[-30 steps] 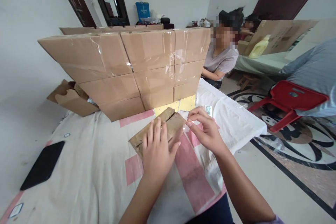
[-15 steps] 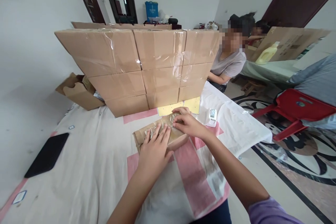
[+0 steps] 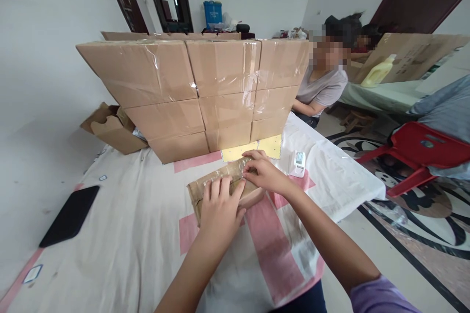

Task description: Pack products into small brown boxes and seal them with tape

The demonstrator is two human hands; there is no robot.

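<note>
A small brown cardboard box [image 3: 200, 185] lies at a slant on the cloth-covered table, with glossy clear tape along its top. My left hand [image 3: 221, 200] rests on the top and near side of this box, its fingers apart and slightly bent. Over the right end of the box, my right hand [image 3: 262, 170] has its thumb and fingertips pinched together at the taped top. Whatever those fingertips hold is too small to make out.
Stacked cardboard boxes [image 3: 223, 93] form a wall behind the small box. A yellow sheet [image 3: 270, 146], a white device with a display [image 3: 297, 164], a black flat pad [image 3: 69, 215] and an opened carton [image 3: 117, 132] lie around. Another person [image 3: 321, 90] sits beyond the table, near a red stool [image 3: 426, 151].
My left hand has drawn its fingers in and moved its thumb up onto the top of the box. My right hand stays at nearly the same spot, still pinched.
</note>
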